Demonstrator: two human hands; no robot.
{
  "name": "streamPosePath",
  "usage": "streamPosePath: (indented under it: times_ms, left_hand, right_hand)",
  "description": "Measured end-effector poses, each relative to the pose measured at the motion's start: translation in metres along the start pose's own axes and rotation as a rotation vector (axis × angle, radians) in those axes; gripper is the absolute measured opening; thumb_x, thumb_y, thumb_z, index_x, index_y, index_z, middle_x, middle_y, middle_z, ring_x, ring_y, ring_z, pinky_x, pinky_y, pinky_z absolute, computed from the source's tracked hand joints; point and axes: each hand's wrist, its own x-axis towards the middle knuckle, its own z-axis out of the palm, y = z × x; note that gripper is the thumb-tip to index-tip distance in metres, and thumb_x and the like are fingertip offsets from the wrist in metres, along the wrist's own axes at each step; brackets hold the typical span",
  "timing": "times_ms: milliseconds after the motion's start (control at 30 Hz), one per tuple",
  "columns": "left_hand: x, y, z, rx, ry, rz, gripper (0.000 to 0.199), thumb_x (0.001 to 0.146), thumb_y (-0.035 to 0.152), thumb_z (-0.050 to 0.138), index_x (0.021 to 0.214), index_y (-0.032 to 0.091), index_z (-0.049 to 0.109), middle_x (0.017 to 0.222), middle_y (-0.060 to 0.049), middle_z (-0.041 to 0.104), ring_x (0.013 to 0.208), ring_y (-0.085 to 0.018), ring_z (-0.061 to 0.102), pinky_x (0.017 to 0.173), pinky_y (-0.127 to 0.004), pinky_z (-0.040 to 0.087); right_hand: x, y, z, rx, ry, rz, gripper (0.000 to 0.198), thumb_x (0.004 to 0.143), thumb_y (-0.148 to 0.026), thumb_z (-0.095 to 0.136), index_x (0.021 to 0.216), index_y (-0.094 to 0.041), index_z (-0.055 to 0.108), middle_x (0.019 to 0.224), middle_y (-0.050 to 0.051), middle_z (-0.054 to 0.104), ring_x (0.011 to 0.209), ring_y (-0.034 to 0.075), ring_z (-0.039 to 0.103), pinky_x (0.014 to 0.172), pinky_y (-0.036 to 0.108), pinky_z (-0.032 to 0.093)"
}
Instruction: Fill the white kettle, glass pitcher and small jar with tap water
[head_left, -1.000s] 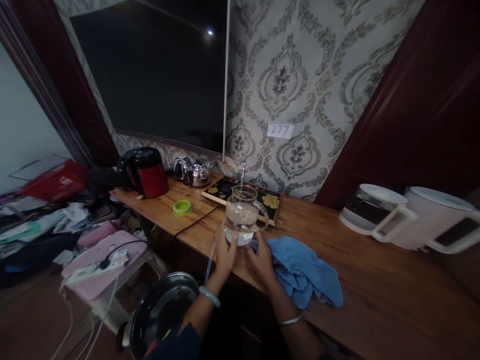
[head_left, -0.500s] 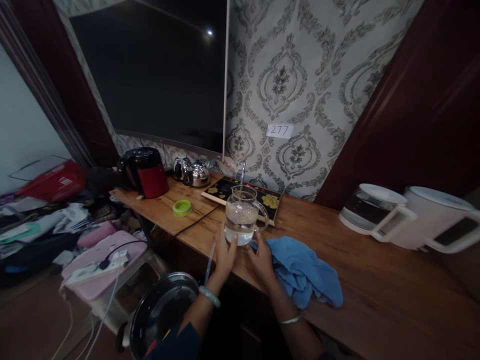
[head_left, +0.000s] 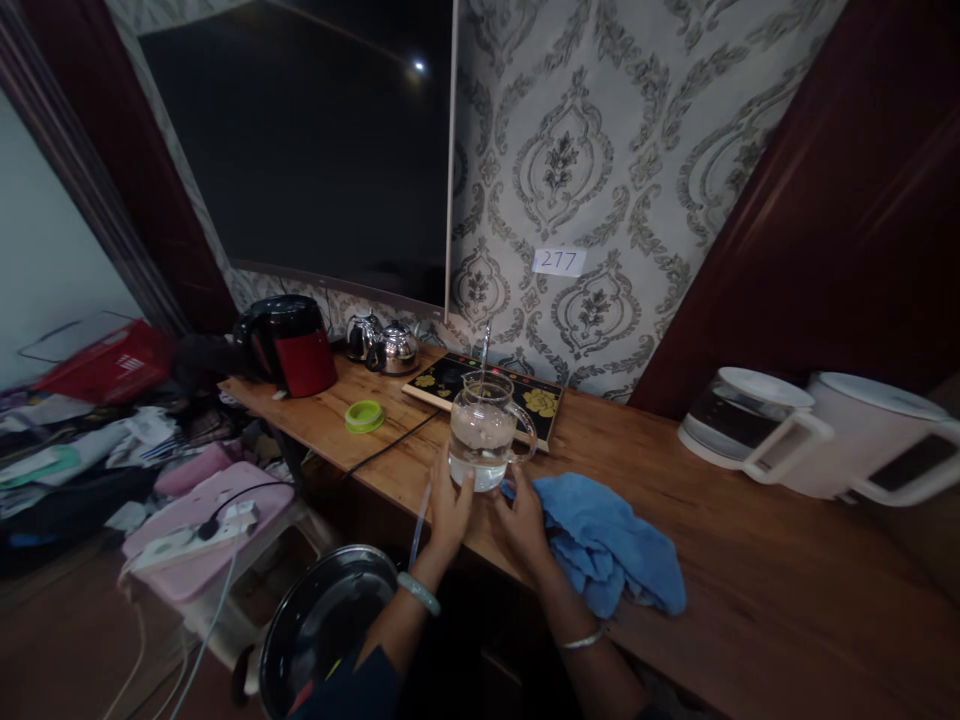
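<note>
A clear glass teapot (head_left: 482, 445) without a lid, partly filled with water, is cupped low down between my two hands at the table's front edge. Against its left side lie the fingers and thumb of my left hand (head_left: 452, 512). My right hand (head_left: 523, 515) is at the lower right of the glass, under the looped handle, its fingers partly hidden. Behind the teapot is a black tea stove panel (head_left: 540, 402) with gold flowers and a thin metal spout (head_left: 486, 345). A crumpled blue cloth (head_left: 611, 545) lies beside my right wrist.
On the wooden table (head_left: 720, 560) are a green ring-shaped lid (head_left: 364, 416), a red and black kettle (head_left: 304, 345), two small metal kettles (head_left: 397, 350) and two white-handled jugs (head_left: 750, 420). Below stand a dark basin (head_left: 330, 620) and a pink stool (head_left: 202, 520) with a power strip.
</note>
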Motion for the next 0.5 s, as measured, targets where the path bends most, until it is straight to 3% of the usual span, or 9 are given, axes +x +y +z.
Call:
streamPosePath:
  times_ms: [500]
  left_hand:
    - [0.0003, 0.0042, -0.0015, 0.000, -0.018, -0.010, 0.066, 0.095, 0.052, 0.051, 0.152, 0.019, 0.041, 0.155, -0.018, 0.048, 0.144, -0.031, 0.044, 0.120, -0.052, 0.033]
  right_hand:
    - [0.0009, -0.0062, -0.0017, 0.002, 0.000, 0.003, 0.047, 0.086, -0.033, 0.059, 0.131, -0.020, 0.061, 0.127, 0.013, 0.071, 0.110, 0.028, 0.071, 0.093, 0.044, 0.059]
